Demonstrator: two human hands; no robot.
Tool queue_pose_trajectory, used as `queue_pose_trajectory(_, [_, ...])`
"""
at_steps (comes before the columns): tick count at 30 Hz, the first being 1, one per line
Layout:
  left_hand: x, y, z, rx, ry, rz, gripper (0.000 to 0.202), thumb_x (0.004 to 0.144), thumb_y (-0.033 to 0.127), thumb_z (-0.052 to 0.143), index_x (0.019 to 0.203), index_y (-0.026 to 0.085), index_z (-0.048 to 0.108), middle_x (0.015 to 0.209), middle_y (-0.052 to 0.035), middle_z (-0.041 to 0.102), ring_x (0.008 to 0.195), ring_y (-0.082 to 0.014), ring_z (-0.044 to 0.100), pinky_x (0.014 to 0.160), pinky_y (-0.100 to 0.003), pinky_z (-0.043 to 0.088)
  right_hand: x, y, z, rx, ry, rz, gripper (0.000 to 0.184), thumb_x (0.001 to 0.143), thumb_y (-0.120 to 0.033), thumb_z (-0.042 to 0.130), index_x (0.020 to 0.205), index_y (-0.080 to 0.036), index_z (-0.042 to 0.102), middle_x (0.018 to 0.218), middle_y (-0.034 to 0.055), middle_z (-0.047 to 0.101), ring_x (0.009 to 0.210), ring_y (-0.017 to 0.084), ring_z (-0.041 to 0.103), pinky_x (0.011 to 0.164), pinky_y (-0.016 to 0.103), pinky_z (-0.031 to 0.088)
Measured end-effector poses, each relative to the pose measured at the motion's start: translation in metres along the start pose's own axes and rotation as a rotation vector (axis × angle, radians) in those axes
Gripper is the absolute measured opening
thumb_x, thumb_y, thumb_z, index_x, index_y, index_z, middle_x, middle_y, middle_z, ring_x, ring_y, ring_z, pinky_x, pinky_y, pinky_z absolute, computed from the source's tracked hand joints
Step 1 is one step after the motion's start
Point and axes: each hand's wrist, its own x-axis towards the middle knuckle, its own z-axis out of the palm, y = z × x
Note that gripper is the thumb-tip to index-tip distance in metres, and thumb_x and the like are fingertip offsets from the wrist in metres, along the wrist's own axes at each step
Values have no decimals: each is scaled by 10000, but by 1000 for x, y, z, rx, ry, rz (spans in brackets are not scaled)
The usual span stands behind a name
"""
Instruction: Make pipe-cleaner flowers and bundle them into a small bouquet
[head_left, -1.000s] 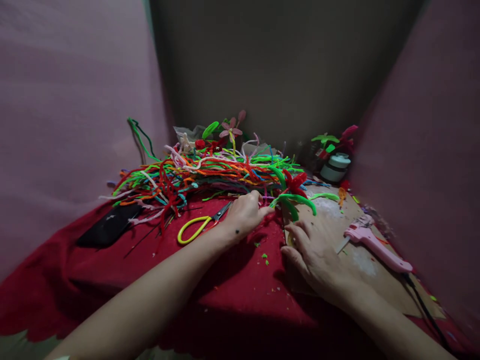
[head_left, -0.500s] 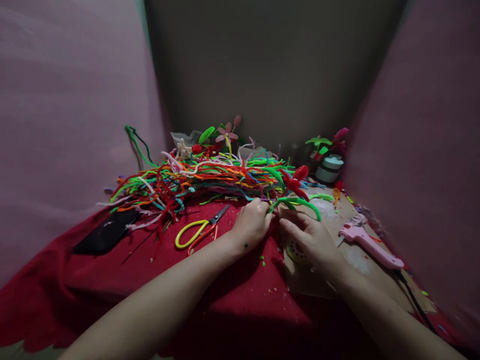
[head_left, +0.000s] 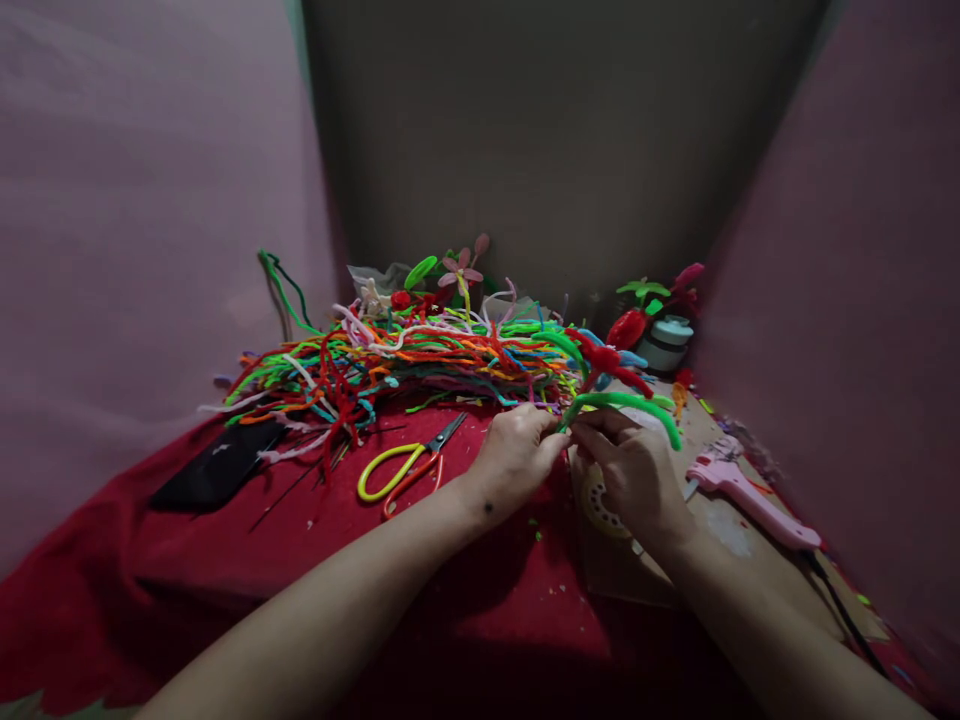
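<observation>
My left hand (head_left: pixel 517 452) is closed on a green pipe cleaner stem just left of the cardboard. Green pipe cleaner (head_left: pixel 622 400) arches out of the grip to the right, over my right hand (head_left: pixel 641 480). The fingertips of that hand pinch the green stem close to the left ones. Red pipe cleaner petals (head_left: pixel 611 362) stand just above, seemingly part of the held flower; how they join is hidden. Under the right hand lies a pale round piece (head_left: pixel 598 500) with dark dots. Scissors (head_left: pixel 405 470) with yellow and orange handles rest left of my hands.
A heap of multicoloured pipe cleaners (head_left: pixel 420 350) spreads behind my hands. A pink glue gun (head_left: pixel 750 490) with a black cord lies on the cardboard (head_left: pixel 787 560) at right. At left is a black phone (head_left: pixel 217 470). Finished flowers and a lidded jar (head_left: pixel 666 345) stand behind.
My right hand has come closer to the left and now pinches at the stem. The green pipe cleaner's free end and the red petals have shifted right. The view has moved slightly.
</observation>
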Motion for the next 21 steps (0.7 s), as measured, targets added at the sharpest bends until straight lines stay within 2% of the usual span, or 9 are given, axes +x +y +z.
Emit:
queue_pose_trajectory(4, [0, 0, 0, -170, 11, -59, 198, 794, 270, 559, 677, 141, 653, 668, -15, 600, 649, -116, 508, 623, -219, 376, -3, 5, 2, -89, 44, -28, 142, 751, -305, 596, 735, -176, 654, 684, 24, 642, 653, 170, 579, 600, 292, 451])
queue_pose_trajectory(8, [0, -2, 1, -405, -51, -156, 245, 761, 345, 568, 682, 133, 661, 580, 24, 535, 560, -91, 437, 554, -209, 340, -7, 7, 1, -105, 45, -89, 158, 796, -306, 564, 781, -173, 648, 735, 36, 663, 698, 175, 610, 634, 308, 479])
queue_pose_trajectory(11, [1, -1, 1, -560, -75, -231, 238, 727, 337, 581, 719, 121, 682, 605, 20, 557, 570, -94, 449, 557, -209, 345, -9, 8, -2, -161, 51, -160, 151, 801, -284, 568, 850, -176, 661, 827, 66, 688, 753, 194, 633, 677, 347, 506])
queue_pose_trajectory(16, [2, 3, -1, -646, -74, -285, 197, 686, 289, 610, 701, 106, 681, 579, 23, 537, 553, -84, 435, 541, -203, 339, -10, 13, -5, -261, 73, -336, 139, 791, -218, 573, 886, -204, 674, 890, 64, 703, 807, 202, 648, 753, 392, 520])
queue_pose_trajectory(21, [0, 7, -5, -748, -153, -368, 196, 680, 297, 629, 701, 105, 664, 447, 60, 446, 412, -55, 356, 433, -195, 278, -10, 14, -7, -227, 76, -286, 117, 796, -237, 575, 854, -207, 673, 836, 48, 700, 789, 198, 650, 727, 381, 531])
